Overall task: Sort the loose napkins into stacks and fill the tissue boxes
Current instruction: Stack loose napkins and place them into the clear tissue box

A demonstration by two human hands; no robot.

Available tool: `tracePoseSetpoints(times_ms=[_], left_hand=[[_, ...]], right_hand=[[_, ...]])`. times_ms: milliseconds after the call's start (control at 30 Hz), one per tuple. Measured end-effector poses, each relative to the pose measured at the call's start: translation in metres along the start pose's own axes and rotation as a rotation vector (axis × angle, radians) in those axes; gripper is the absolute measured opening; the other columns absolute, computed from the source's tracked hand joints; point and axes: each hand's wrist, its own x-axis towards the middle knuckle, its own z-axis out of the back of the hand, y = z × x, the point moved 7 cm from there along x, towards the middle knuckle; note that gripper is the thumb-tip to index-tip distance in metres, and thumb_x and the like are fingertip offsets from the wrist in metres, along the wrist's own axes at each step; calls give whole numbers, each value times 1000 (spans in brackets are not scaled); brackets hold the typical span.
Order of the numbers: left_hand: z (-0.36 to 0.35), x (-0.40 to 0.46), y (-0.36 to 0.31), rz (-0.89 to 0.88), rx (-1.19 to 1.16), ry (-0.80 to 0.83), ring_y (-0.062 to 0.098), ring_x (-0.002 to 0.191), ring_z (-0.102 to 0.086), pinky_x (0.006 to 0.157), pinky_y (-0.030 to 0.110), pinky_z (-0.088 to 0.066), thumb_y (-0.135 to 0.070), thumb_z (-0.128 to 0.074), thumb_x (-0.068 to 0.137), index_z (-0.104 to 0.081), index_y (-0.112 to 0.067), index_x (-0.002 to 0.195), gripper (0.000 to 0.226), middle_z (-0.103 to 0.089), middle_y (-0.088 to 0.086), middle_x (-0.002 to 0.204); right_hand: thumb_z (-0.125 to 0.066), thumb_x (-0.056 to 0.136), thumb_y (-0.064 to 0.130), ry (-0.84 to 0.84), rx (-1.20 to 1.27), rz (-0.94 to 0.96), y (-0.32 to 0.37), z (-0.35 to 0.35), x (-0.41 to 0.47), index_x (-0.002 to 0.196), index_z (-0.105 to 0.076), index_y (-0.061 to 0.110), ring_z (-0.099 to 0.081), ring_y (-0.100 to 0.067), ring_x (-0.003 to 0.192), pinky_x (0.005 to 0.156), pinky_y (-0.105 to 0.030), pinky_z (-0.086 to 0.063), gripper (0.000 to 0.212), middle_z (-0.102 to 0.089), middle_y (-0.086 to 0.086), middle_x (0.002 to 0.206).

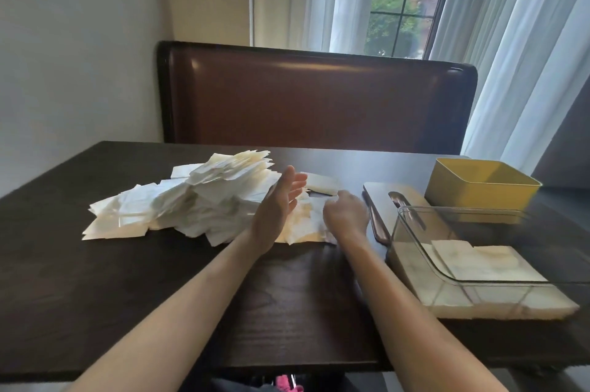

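A big heap of loose white napkins [198,200] lies on the dark table [127,296], left of centre. My left hand [281,203] stands on edge against the heap's right side, fingers straight. My right hand [346,214] is curled, knuckles up, on napkins [306,225] at the heap's right end; whether it pinches one is hidden. A clear tissue box [412,232] at the right holds a flat stack of napkins [479,267]. Behind it stands a yellow tissue box [479,190], open at the top.
A flat grey lid with a slot [383,197] lies between my right hand and the yellow box. A small folded napkin [322,184] lies behind my hands. A brown padded bench back [319,104] runs along the table's far edge, with curtains and a window behind.
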Motion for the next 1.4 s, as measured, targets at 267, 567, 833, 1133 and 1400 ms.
tracePoseSetpoints(times_ms=[267,567,833,1133,1400], left_hand=[[22,12,18,-8,-64,-151,23,122,-58,112,36,-41,-47,-26,108,-60,-2,124,59,-63,15,126],[32,14,20,-80,-35,-197,24,105,-69,92,28,-54,-40,-33,108,-66,-3,115,50,-71,13,110],[16,9,23,0,-85,3,27,96,-73,83,40,-60,-35,-50,103,-68,-11,110,31,-75,12,100],[30,7,18,-137,62,-169,27,96,-72,82,45,-61,-23,-70,89,-68,-16,113,26,-74,8,102],[35,17,32,51,-155,-150,35,105,-69,93,55,-56,-24,-60,98,-65,-10,113,22,-71,19,111]], right_hand=[[-62,84,36,54,27,51,-15,-14,9,113,-70,16,-62,-28,105,93,-43,-50,36,-70,-7,113],[-65,90,11,-308,723,188,-4,34,-10,96,-75,13,-61,4,72,61,-7,-46,12,-68,11,85],[-67,93,16,-41,881,411,30,25,-28,94,-69,33,-66,-14,93,75,-25,-59,17,-70,6,99],[-63,95,29,255,968,167,20,-4,-25,110,-69,21,-71,-18,95,73,-26,-59,18,-71,1,105],[-59,98,20,40,913,151,14,1,-12,88,-72,24,-69,-20,85,78,-31,-58,17,-72,6,84]])
